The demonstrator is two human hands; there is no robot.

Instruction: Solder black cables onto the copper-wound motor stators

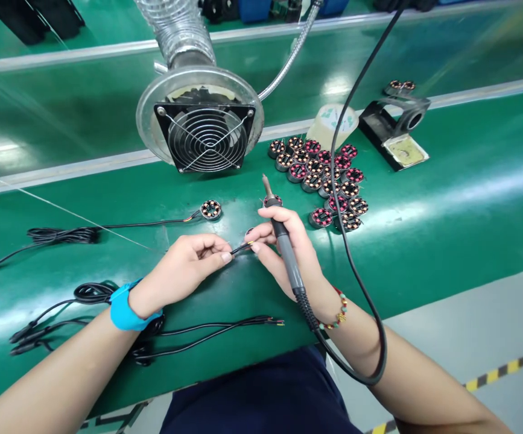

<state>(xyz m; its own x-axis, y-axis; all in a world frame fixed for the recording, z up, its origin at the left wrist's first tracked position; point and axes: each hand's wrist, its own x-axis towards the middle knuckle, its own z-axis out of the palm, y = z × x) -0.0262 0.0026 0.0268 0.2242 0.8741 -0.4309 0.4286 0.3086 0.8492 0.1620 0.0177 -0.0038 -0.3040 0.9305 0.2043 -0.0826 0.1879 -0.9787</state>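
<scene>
My left hand (198,262), with a blue band at the wrist, pinches a thin black cable (239,248) between thumb and fingertips. A soldering iron (287,253) rests in my right hand (295,250), its tip pointing up and away from me. The thumb and fingers of that same hand also meet at the cable's yellow-tipped wire end. Just beyond the right fingers sits a small motor stator (272,201), partly hidden by the iron. Another stator (210,209), with copper coils, lies farther left, joined to a black cord (141,223).
A fume extractor fan (209,138) hangs over the bench's back. Several stators (313,181) cluster at right beside a tape roll (333,123). An iron stand (397,132) holds a sponge. Coiled cables (93,293) lie near my left forearm. The iron's cord loops over my right arm.
</scene>
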